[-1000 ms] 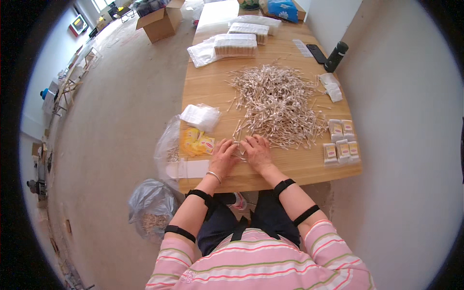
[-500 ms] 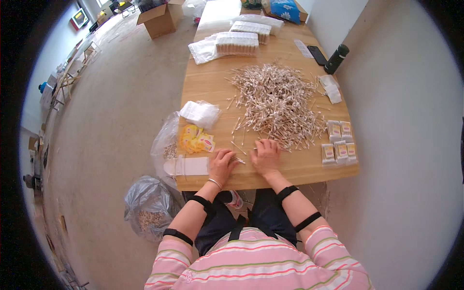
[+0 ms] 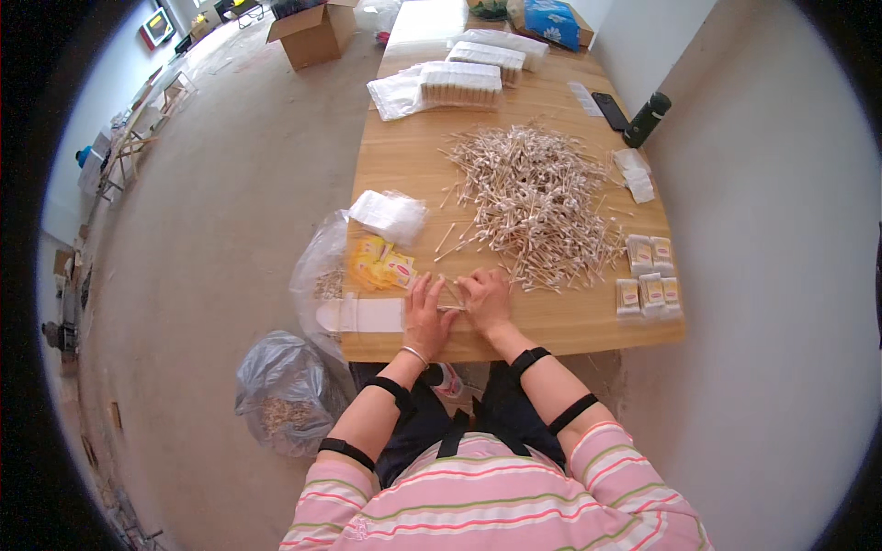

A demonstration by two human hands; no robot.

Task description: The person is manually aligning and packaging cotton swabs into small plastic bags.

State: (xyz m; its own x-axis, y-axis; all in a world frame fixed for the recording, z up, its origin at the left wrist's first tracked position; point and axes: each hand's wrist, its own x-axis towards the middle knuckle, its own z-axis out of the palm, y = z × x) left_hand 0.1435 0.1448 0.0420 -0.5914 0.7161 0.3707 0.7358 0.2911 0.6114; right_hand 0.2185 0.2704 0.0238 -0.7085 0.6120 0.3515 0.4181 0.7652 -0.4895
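At the table's near edge my left hand (image 3: 426, 312) and my right hand (image 3: 487, 298) are close together, fingers facing each other. Between them are a few cotton swabs (image 3: 451, 299), thin sticks with white tips. My left fingers curl over one end of these swabs, and my right fingers are bent against the other end; the exact grip is partly hidden. Just beyond the right hand spreads a big loose pile of cotton swabs (image 3: 537, 202). A flat white card strip (image 3: 378, 315) lies left of my left hand, with yellow printed packets (image 3: 381, 264) above it.
Clear plastic bags (image 3: 390, 216) lie at the left edge. Small filled packs (image 3: 651, 292) stand at the right. Farther off are bundled swabs (image 3: 461, 83), a phone (image 3: 609, 110) and a dark bottle (image 3: 647, 119). A grey bag (image 3: 287, 386) sits on the floor; a wall (image 3: 753, 230) borders the right.
My right hand has moved left, away from the pile's edge, to the swabs by my left hand. The left hand has shifted slightly, its fingers reaching farther forward.
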